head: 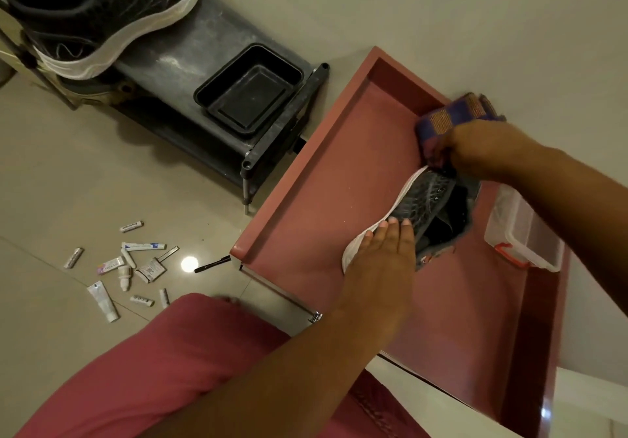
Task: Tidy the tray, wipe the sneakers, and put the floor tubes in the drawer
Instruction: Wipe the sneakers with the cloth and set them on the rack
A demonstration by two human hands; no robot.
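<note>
Over drawer (pixel 306 179): hands hold sneaker (pixel 421 199), cloth (pixel 452 114).

Two sneakers (pixel 421 206), one tray (pixel 249 92), one drawer (pixel 306 179)

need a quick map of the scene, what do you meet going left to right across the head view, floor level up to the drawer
tubes on the floor → black tray on the shoe rack → left hand holding the sneaker → right hand with the cloth → clear plastic box in the drawer
</note>
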